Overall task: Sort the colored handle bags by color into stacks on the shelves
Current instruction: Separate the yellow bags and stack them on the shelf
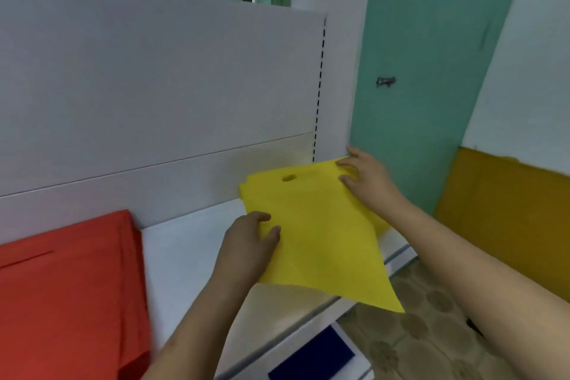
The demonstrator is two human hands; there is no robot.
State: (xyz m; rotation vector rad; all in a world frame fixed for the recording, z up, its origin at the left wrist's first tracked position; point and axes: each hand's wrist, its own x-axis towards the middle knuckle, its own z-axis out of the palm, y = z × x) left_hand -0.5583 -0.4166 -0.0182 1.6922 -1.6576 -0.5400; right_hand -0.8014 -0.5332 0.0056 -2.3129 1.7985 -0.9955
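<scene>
On the left of the shelf (191, 244) a stack of red bags (68, 287) is lying flat, well apart from both hands. Going right, the left hand (249, 241) is holding the near left edge of the yellow bag (314, 231); its thumb is lying on top of the fabric and the other fingers are curling at the edge, so it is pinching the bag there, though I cannot see the fingers under the cloth. The yellow bag is resting at the right end of the shelf, with the handle hole (289, 178) toward the back panel (154, 86) and its long axis running from the back toward the person. Its near right corner is hanging over the front edge of the shelf. Further right, the right hand (367, 179) is lying on the far right corner of the bag, fingers spread and fairly straight, pressing down and not gripping. Below, a dark blue bag (311, 358) is showing on a lower shelf. In my judgement the bag needs to be squared and pushed back, and the left hand is nearer to the overhanging part.
</scene>
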